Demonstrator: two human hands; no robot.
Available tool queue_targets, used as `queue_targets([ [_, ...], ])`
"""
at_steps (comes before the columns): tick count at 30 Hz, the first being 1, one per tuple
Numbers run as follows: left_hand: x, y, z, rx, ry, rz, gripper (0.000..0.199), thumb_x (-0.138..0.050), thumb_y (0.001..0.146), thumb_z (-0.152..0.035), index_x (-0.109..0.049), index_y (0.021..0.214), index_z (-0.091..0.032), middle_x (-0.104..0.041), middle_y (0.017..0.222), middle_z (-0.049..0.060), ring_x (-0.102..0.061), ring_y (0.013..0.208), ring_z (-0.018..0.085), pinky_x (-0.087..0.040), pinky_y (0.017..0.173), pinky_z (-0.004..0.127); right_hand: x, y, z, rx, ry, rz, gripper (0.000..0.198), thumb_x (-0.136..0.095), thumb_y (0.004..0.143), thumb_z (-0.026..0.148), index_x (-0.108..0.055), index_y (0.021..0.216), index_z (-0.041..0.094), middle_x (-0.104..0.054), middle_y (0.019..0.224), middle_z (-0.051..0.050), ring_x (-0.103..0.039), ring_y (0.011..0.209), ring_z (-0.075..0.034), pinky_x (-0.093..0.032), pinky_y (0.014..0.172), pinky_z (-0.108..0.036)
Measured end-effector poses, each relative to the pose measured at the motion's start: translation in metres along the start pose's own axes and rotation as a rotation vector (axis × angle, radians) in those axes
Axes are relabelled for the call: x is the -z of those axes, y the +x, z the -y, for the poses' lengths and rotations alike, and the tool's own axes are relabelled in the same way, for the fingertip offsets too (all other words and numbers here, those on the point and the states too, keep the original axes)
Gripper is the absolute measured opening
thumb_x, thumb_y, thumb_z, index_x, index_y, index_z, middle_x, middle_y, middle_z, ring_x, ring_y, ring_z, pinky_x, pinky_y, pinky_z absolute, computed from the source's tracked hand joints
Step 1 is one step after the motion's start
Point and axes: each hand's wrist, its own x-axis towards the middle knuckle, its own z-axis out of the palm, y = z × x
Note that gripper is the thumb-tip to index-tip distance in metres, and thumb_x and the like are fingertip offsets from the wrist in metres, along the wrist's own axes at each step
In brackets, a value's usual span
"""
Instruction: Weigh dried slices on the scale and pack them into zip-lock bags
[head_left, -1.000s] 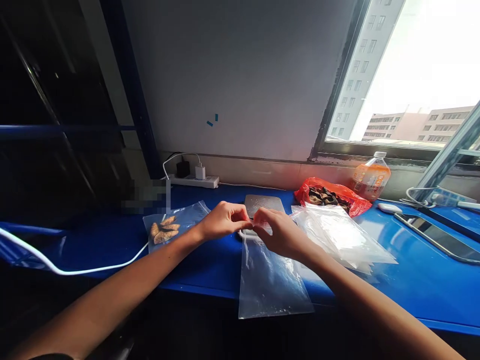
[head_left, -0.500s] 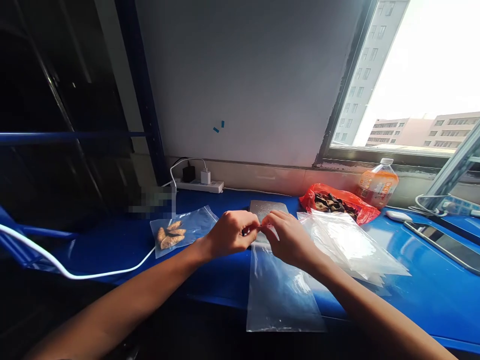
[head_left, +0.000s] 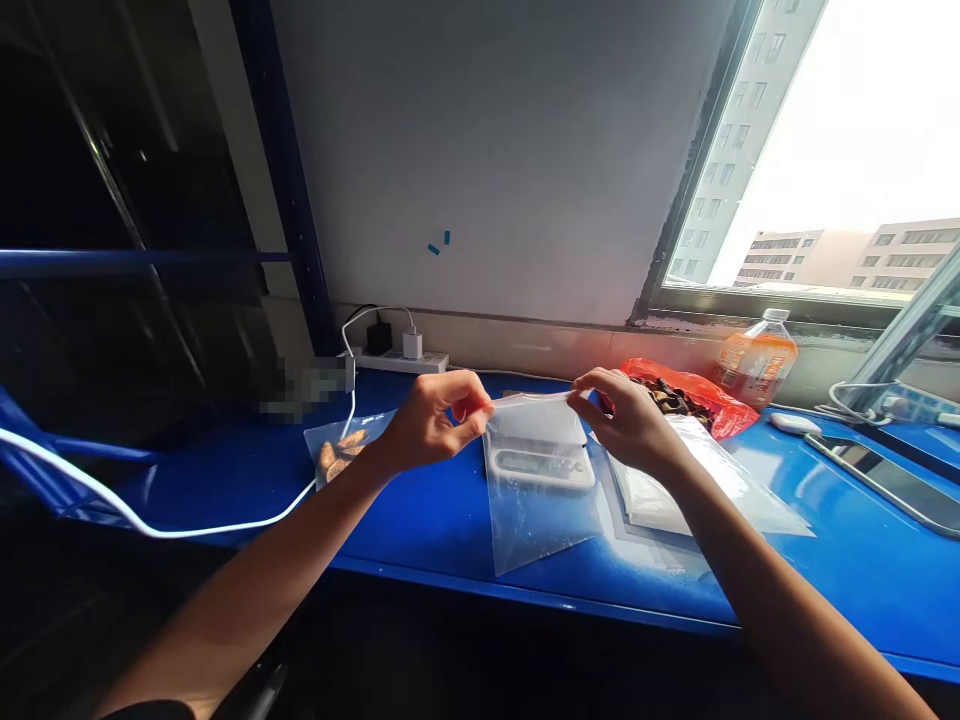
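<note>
A clear zip-lock bag (head_left: 540, 530) hangs stretched between my two hands, its top edge level. My left hand (head_left: 442, 418) pinches the bag's upper left corner, and my right hand (head_left: 619, 410) pinches the upper right one. Nothing shows inside this bag. Through the plastic I can see a kitchen scale (head_left: 581, 480) with a grey display, lying on the blue table (head_left: 420, 510). Partly covered by my left wrist, another clear bag (head_left: 375, 430) holds several brown dried slices (head_left: 341, 450).
A pile of clear bags (head_left: 705, 480) lies at right, before a red plastic bag (head_left: 720, 408) of dark dried pieces. Behind are an orange-labelled bottle (head_left: 757, 360) and a power strip (head_left: 431, 363). A phone (head_left: 885, 480) rests far right; a white cable (head_left: 217, 530) crosses the left.
My hands have moved apart and slightly up, pulling the bag's top edge taut. The bag has risen off the table edge, and the scale's display now shows through it.
</note>
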Motion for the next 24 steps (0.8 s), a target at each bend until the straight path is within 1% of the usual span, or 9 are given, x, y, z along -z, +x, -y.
queue_targets([
  [4, 0.010, 0.000, 0.010, 0.068, -0.092, -0.069, 0.009, -0.059, 0.077, -0.017, -0.059, 0.068, -0.017, -0.056, 0.060, -0.003, -0.049, 0.056, 0.009, -0.041, 0.055, 0.023, 0.014, 0.005, -0.011, -0.163, 0.044, -0.248, 0.015, -0.055, 0.081, 0.032, -0.061, 0.079, 0.019, -0.068, 0.084, -0.008, -0.062, 0.079, -0.022, -0.045, 0.071, -0.036],
  [6, 0.014, -0.001, 0.015, 0.140, -0.171, -0.132, 0.009, -0.060, 0.077, -0.019, -0.059, 0.069, -0.017, -0.058, 0.063, -0.003, -0.051, 0.059, 0.009, -0.042, 0.056, 0.023, 0.017, 0.003, -0.005, -0.227, 0.155, -0.306, 0.020, -0.055, 0.082, 0.036, -0.062, 0.084, 0.018, -0.068, 0.087, -0.009, -0.063, 0.080, -0.021, -0.046, 0.068, -0.034],
  [9, 0.013, 0.000, 0.017, 0.257, -0.244, -0.128, 0.012, -0.063, 0.079, -0.024, -0.058, 0.070, -0.017, -0.058, 0.061, -0.003, -0.053, 0.058, 0.009, -0.044, 0.058, 0.023, 0.011, -0.004, 0.021, -0.116, 0.352, -0.120, 0.033, -0.057, 0.084, 0.042, -0.060, 0.106, 0.018, -0.067, 0.095, -0.008, -0.063, 0.084, -0.019, -0.046, 0.065, -0.030],
  [11, 0.010, 0.002, 0.015, 0.312, -0.266, -0.051, 0.015, -0.063, 0.081, -0.029, -0.058, 0.072, -0.017, -0.058, 0.061, -0.003, -0.055, 0.059, 0.010, -0.046, 0.059, 0.024, 0.006, -0.008, 0.037, -0.046, 0.431, -0.002, 0.029, -0.056, 0.087, 0.041, -0.060, 0.104, 0.018, -0.066, 0.085, -0.005, -0.062, 0.076, -0.016, -0.046, 0.065, -0.028],
  [13, 0.008, 0.003, 0.015, 0.368, -0.221, 0.125, 0.017, -0.060, 0.083, -0.033, -0.062, 0.083, -0.016, -0.062, 0.068, -0.001, -0.060, 0.065, 0.013, -0.049, 0.064, 0.026, 0.009, -0.009, 0.041, -0.050, 0.478, -0.041, 0.023, -0.053, 0.089, 0.039, -0.061, 0.092, 0.017, -0.060, 0.068, 0.000, -0.057, 0.062, -0.013, -0.043, 0.060, -0.027],
  [15, 0.010, 0.003, 0.022, 0.425, -0.066, 0.363, 0.022, -0.056, 0.086, -0.033, -0.065, 0.100, -0.018, -0.067, 0.084, 0.003, -0.063, 0.078, 0.016, -0.050, 0.073, 0.030, 0.026, -0.005, 0.027, -0.102, 0.454, -0.209, 0.021, -0.055, 0.087, 0.037, -0.061, 0.084, 0.017, -0.056, 0.063, 0.001, -0.049, 0.055, -0.011, -0.038, 0.054, -0.025],
  [17, 0.016, 0.000, 0.037, 0.486, 0.174, 0.565, 0.028, -0.053, 0.086, -0.028, -0.064, 0.111, -0.021, -0.068, 0.102, 0.005, -0.062, 0.092, 0.019, -0.048, 0.083, 0.032, 0.050, 0.000, -0.005, -0.173, 0.315, -0.343, 0.018, -0.060, 0.083, 0.034, -0.064, 0.081, 0.017, -0.061, 0.071, -0.003, -0.049, 0.058, -0.011, -0.034, 0.054, -0.026],
  [20, 0.028, -0.007, 0.066, 0.622, 0.463, 0.751, 0.030, -0.052, 0.083, -0.021, -0.066, 0.109, -0.022, -0.062, 0.117, 0.007, -0.056, 0.110, 0.022, -0.042, 0.096, 0.033, 0.081, 0.001, -0.065, -0.300, 0.087, -0.191, 0.015, -0.059, 0.085, 0.031, -0.065, 0.081, 0.017, -0.063, 0.073, -0.007, -0.048, 0.060, -0.012, -0.034, 0.058, -0.030],
  [24, 0.036, -0.015, 0.089, 0.735, 0.518, 0.768, 0.027, -0.056, 0.078, -0.024, -0.065, 0.104, -0.023, -0.060, 0.113, 0.008, -0.058, 0.103, 0.025, -0.046, 0.086, 0.034, 0.088, -0.011, -0.117, -0.400, -0.487, 0.075, 0.012, -0.061, 0.084, 0.026, -0.065, 0.093, 0.018, -0.064, 0.089, -0.018, -0.056, 0.078, -0.022, -0.034, 0.067, -0.039],
])
